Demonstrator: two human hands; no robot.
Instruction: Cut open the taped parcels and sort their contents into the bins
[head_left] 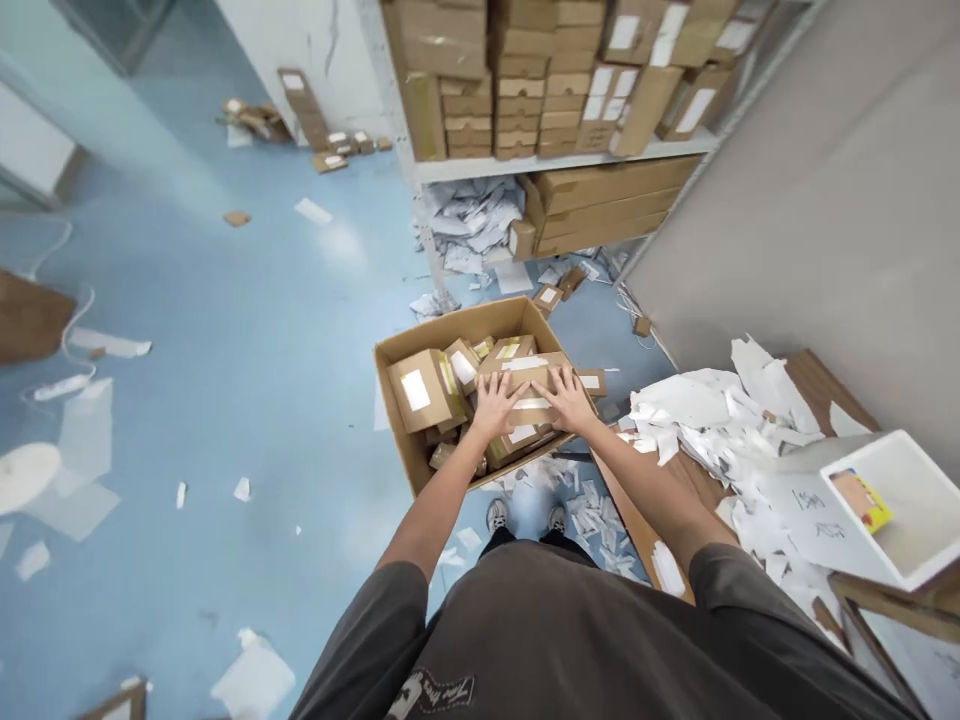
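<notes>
Head view is showing the left hand (494,404) and right hand (568,401) resting, spread wide, on a long taped cardboard box (531,376) lying atop labelled boxes (430,373) in the open carton (469,326), which is looking mostly filled, though whether this box is sitting settled is unclear.

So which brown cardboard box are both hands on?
The long brown cardboard box in the open brown carton, under left hand and right hand; the squarer brown box leftmost inside is untouched.
</notes>
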